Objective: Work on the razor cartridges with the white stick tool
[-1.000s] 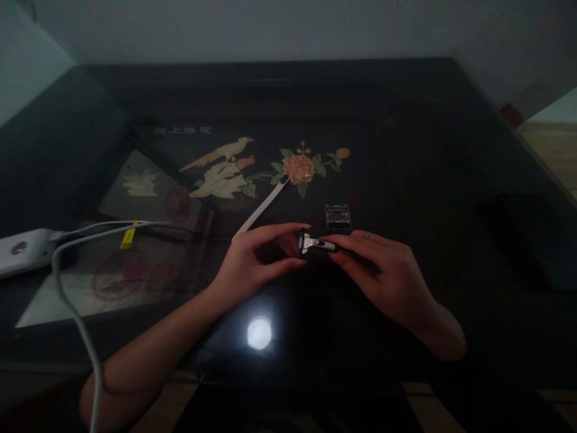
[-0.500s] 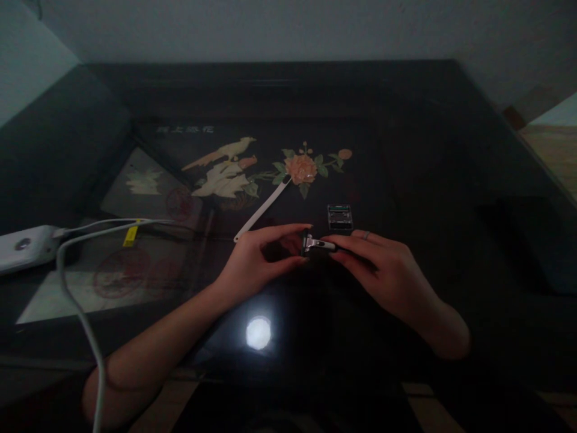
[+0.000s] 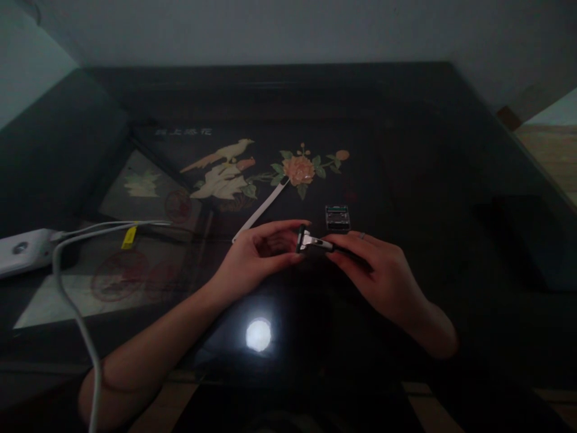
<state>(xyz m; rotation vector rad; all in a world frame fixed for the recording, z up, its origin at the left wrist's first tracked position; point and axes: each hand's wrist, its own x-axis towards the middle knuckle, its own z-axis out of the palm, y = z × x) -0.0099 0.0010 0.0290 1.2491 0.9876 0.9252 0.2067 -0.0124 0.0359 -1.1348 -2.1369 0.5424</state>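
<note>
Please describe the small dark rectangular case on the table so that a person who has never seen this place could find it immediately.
On the dark glossy table, find the inlaid orange flower. The small dark rectangular case with a greenish top edge lies nearer the person and slightly right of it, just beyond the right hand, which holds a silver-headed razor. Unlike the razor, it lies flat, untouched.

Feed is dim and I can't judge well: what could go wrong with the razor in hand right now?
The left hand has fingertips right at the head of the silver and black razor, which the right hand holds; a slip might nick them. The dim light and glare on the glossy black table hide detail. The small dark cartridge case beside the knuckles could get knocked.
</note>
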